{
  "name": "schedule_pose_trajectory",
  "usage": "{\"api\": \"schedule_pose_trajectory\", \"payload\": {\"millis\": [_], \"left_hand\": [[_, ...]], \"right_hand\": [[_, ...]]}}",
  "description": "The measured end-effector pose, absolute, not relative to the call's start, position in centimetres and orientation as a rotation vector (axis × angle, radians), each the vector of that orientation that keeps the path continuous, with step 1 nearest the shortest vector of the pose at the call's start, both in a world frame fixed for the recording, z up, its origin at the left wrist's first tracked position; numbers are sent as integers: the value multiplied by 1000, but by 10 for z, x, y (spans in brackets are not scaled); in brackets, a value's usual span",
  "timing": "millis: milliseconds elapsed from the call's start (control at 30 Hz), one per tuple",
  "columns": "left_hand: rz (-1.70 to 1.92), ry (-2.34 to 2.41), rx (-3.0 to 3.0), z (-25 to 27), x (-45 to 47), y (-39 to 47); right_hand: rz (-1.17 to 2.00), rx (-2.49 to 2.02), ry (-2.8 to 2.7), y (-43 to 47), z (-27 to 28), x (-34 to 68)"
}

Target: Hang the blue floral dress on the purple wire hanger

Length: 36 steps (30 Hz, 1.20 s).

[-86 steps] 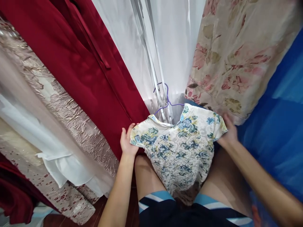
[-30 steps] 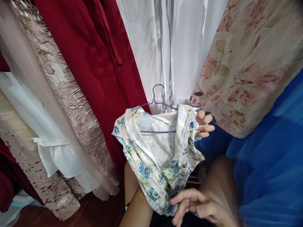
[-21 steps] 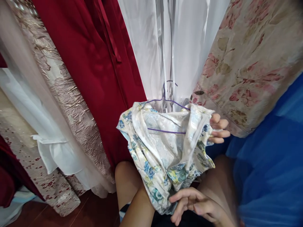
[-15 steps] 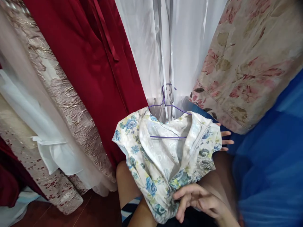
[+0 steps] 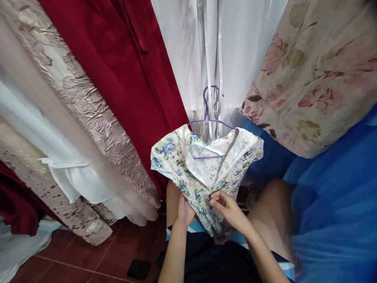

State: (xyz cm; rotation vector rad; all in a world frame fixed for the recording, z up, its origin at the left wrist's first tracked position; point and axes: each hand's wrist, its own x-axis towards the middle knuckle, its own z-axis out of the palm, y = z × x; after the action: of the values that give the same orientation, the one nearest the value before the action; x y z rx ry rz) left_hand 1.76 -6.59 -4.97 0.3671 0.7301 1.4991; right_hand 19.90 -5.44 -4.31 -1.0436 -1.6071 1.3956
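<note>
A white cap-sleeved dress [image 5: 197, 192] with blue and yellow flowers lies toward my lap on a purple wire hanger [image 5: 208, 114]. Its neck opening is spread into a deep V that shows the pale lining. My left hand [image 5: 185, 211] holds the dress's left side edge, its fingers hidden behind the cloth. At the bottom of the V, my right hand [image 5: 226, 205] has thumb and fingertips pinched together at the opening's edge. Whether it grips a zip pull or just cloth is too small to tell.
Long garments hang all around: dark red cloth [image 5: 126, 78], white cloth [image 5: 179, 47] with thin straps, beige floral cloth [image 5: 294, 90] and blue fabric [image 5: 330, 204]. Crinkled pink cloth [image 5: 88, 102] hangs at left. A small black object [image 5: 139, 269] lies on the red tiled floor [image 5: 76, 261].
My right hand has moved up to the V's bottom and closed there. My left hand now shows at the dress's left edge; fingers seen past the right sleeve are gone. The dress shifted up.
</note>
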Motion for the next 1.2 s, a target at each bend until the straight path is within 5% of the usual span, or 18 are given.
{"api": "schedule_pose_trajectory", "payload": {"millis": [200, 433, 667, 867, 1200], "left_hand": [[1522, 824, 545, -61, 12, -81], [1642, 1158, 752, -76, 28, -64], [2303, 1801, 1323, -73, 34, -69], [1682, 1546, 1749, -69, 58, -78], [1573, 1493, 1694, -65, 75, -76]], "right_hand": [[1069, -1283, -1671, -40, -52, 168], [1112, -1157, -1695, -24, -57, 177], [1331, -1057, -1473, -35, -42, 185], [1530, -998, -1290, -45, -28, 187], [1669, -987, -1173, -49, -18, 196]]}}
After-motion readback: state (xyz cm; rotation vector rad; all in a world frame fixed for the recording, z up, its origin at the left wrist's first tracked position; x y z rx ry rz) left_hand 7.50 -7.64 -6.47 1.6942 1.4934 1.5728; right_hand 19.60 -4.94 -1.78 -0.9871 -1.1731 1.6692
